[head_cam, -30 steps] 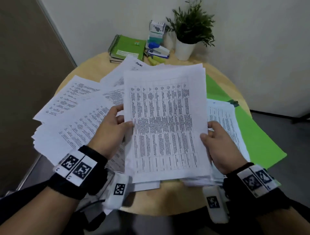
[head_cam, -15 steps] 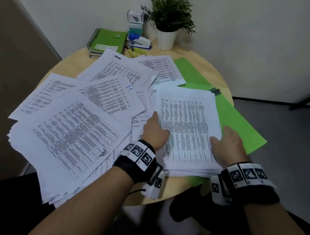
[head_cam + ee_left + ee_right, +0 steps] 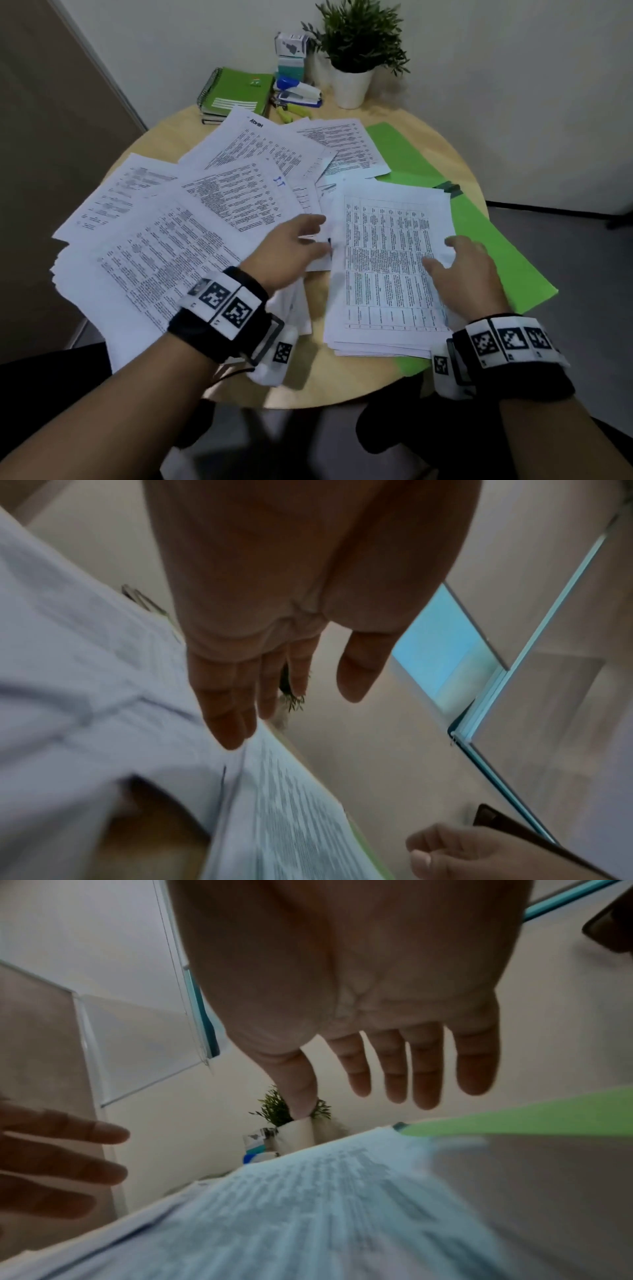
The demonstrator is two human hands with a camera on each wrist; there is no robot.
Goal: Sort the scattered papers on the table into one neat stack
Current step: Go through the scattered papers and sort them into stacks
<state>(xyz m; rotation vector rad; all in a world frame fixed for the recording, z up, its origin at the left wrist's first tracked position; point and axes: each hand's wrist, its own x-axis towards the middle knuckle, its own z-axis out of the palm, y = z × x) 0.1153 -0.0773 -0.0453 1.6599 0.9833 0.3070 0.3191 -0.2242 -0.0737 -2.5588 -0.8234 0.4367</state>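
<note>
A stack [image 3: 390,274] of printed sheets lies at the near right edge of the round table [image 3: 342,387], its top page a ruled grid of small text, its lower edges roughly squared and overlapping a green folder [image 3: 493,240] that runs along the right edge. The right hand [image 3: 469,274] is over the stack's right side, fingers straight and slightly spread; the right wrist view shows the palm clear of the paper with nothing in it, though whether the fingertips touch the top page cannot be told. The left hand [image 3: 291,250] is just left of the stack, over the gap between it and the loose papers [image 3: 164,246], fingers extended and relaxed, gripping nothing; in the left wrist view its fingertips [image 3: 232,731] point down close to the stack's left edge, and contact there is too blurred to judge. The loose papers cover the left half and middle of the table in an overlapping fan, some hanging past the left edge, one near the middle marked in blue ink. More sheets reach toward the far edge, where one lies partly over the folder's far end. At the far edge stand a green notebook [image 3: 236,92] on a darker book, a blue and white stapler [image 3: 298,94], small boxes [image 3: 291,54] stacked behind it, and a plant [image 3: 356,44] in a white pot. Both wrists carry black bands with printed square markers.
</note>
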